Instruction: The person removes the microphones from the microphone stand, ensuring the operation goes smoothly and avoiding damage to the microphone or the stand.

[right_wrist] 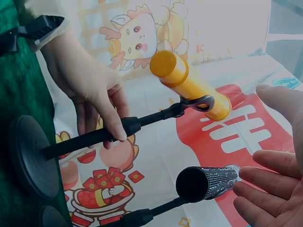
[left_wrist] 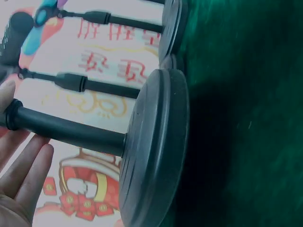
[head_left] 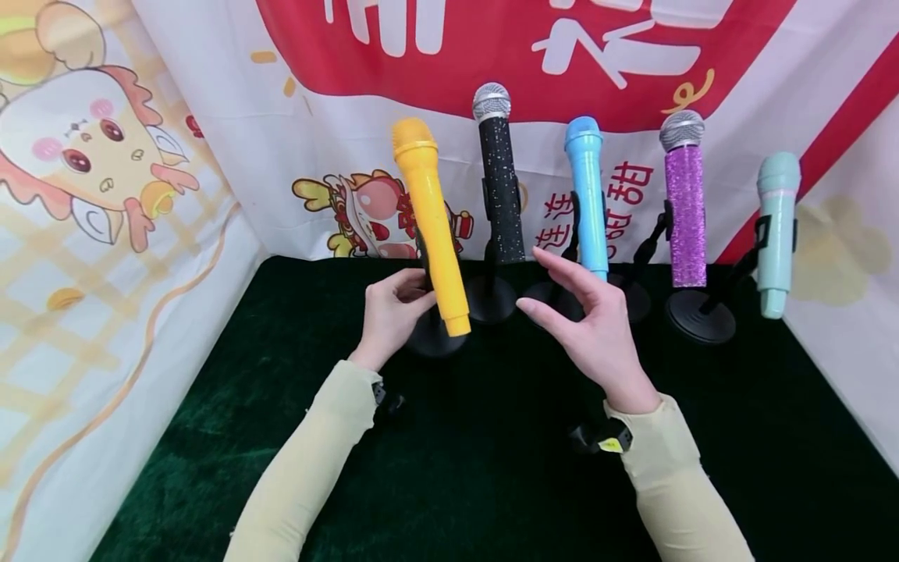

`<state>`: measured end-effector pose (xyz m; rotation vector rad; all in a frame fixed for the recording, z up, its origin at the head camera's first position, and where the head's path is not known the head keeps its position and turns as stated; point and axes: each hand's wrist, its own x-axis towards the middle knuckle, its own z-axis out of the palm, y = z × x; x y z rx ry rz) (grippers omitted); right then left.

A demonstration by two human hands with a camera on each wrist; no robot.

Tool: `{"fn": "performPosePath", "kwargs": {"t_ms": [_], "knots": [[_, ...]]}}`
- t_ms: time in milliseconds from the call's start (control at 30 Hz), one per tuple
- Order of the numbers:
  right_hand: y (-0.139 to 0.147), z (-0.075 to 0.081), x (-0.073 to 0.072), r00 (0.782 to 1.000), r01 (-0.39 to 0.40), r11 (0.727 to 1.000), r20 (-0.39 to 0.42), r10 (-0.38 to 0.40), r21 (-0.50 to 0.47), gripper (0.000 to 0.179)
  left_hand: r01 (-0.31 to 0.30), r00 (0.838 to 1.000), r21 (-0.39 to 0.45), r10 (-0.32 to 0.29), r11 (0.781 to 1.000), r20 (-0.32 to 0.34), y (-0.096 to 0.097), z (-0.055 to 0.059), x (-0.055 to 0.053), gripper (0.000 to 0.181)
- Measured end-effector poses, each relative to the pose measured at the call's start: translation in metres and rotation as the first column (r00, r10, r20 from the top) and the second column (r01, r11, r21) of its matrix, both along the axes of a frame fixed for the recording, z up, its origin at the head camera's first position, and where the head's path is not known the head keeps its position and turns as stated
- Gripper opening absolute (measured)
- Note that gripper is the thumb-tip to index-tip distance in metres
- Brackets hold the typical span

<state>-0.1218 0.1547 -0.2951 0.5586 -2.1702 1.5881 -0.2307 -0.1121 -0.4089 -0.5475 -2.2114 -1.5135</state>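
Note:
My left hand pinches the black pole of a microphone stand between thumb and fingers, below the joint. That stand's round base shows large in the left wrist view. A yellow microphone leans in its clip, head up. With fingers spread and nothing between them, my right hand hovers in front of the blue microphone, whose lower end is close behind the fingers. Between the two hands, farther back, stands a black speckled microphone with a silver head.
To the right stand a purple glittery microphone and a pale green microphone, each in a black stand. Dark green cloth covers the table. A printed backdrop rises right behind the row, with another cartoon-printed wall at left.

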Motion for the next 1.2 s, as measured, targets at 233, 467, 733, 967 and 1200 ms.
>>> {"fn": "performPosePath", "kwargs": {"t_ms": [233, 467, 733, 967, 1200], "knots": [[0.002, -0.002, 0.001, 1.0, -0.01, 1.0, 0.0, 0.01, -0.007, 0.05, 0.097, 0.995, 0.029, -0.097, 0.995, 0.008, 0.017, -0.005, 0.017, 0.023], [0.008, -0.015, -0.008, 1.0, -0.025, 1.0, 0.01, 0.025, -0.019, 0.051, 0.141, 0.99, 0.019, -0.142, 0.99, 0.025, 0.033, -0.008, 0.026, 0.021], [0.013, -0.029, -0.017, 0.997, -0.063, 0.997, 0.034, 0.064, -0.032, 0.052, 0.22, 0.973, 0.005, -0.22, 0.976, 0.067, 0.048, -0.01, 0.032, 0.022], [0.011, -0.032, -0.018, 0.994, -0.091, 0.996, 0.055, 0.092, -0.024, 0.051, 0.227, 0.969, -0.006, -0.225, 0.974, 0.096, 0.055, -0.019, 0.03, 0.026], [0.009, -0.033, -0.02, 0.992, -0.096, 0.995, 0.077, 0.097, -0.017, 0.051, 0.253, 0.962, 0.025, -0.254, 0.967, 0.101, 0.056, -0.014, 0.029, 0.032]]}}
